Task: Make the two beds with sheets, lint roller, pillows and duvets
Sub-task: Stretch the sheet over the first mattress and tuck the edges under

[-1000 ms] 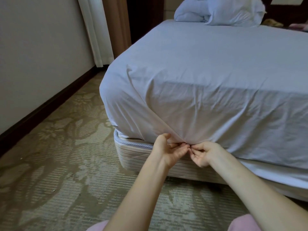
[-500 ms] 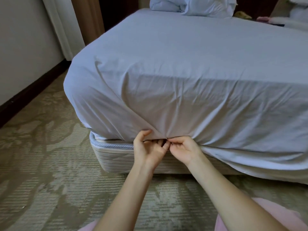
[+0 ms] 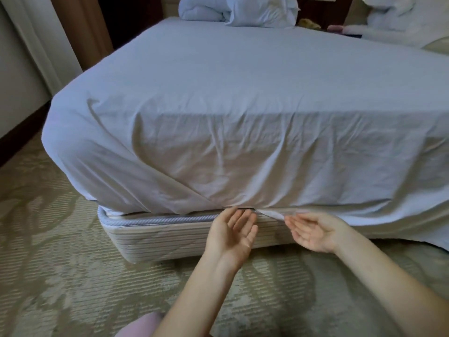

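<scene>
The left hand (image 3: 230, 235) and right hand (image 3: 313, 233) are held palm-up, fingers loose, just under the hem of the sheet (image 3: 243, 147); contact cannot be told. Carpet (image 3: 60, 263) lies open beneath.

Looks like a bedroom, most likely in a hotel. Shows in the middle a wide bed (image 3: 243, 81) dressed in a smooth pale white cotton sheet (image 3: 218, 154), on a beige striped fabric bed base (image 3: 170, 237). Has soft white pillows (image 3: 255, 10) piled at the far end. Shows at the far right a heap of white bedding (image 3: 393, 20), apparently on another bed. Is floored with a beige woven carpet with a large flower pattern (image 3: 48, 263). Has on the left a plain light wall (image 3: 14, 93) with a dark wooden skirting board (image 3: 21, 132), a thin white curtain (image 3: 36, 37) and a heavy brown curtain (image 3: 82, 27).
</scene>
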Available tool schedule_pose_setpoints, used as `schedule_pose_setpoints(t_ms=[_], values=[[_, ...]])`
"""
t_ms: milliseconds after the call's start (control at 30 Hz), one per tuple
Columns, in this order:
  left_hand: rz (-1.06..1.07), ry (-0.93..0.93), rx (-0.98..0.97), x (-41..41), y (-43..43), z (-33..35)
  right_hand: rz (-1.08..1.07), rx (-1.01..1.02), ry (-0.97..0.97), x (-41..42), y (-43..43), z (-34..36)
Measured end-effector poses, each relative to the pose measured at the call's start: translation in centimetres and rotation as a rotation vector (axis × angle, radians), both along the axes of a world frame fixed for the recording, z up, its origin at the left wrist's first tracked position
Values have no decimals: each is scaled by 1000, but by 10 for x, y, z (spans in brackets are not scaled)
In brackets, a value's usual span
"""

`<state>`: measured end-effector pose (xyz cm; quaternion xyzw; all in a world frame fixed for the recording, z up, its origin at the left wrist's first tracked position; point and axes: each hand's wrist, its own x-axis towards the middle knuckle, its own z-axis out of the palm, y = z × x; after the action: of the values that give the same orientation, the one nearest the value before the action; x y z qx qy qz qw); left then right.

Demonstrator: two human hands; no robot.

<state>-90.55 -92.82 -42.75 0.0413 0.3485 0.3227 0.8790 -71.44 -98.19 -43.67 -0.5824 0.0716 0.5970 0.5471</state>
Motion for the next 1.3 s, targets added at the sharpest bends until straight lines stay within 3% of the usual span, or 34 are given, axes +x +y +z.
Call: schedule_pose_setpoints(t_ms=[133,300,467,533,633,833,1033,1133,1300], values=[[-27,23,49,26,-1,-7,-14,-46,-156,57,-21,15],[78,-76,99,60,3,-11,-73,-17,-104,110,-21,30],[204,-119,133,94,3,-17,82,-87,-161,148,-17,36],[262,-68,137,109,3,-12,147,-114,-131,165,-18,38],[394,-2,107,128,0,-3,142,-76,63,187,-23,42],[605,58,151,157,-8,6,-139,184,289,225,-51,39],[669,138,175,171,-8,6,-10,293,176,215,-50,16],[701,161,141,175,-9,8,-57,321,187,214,-48,7],[753,45,17,165,-16,-1,-16,287,225,226,-26,-5]])
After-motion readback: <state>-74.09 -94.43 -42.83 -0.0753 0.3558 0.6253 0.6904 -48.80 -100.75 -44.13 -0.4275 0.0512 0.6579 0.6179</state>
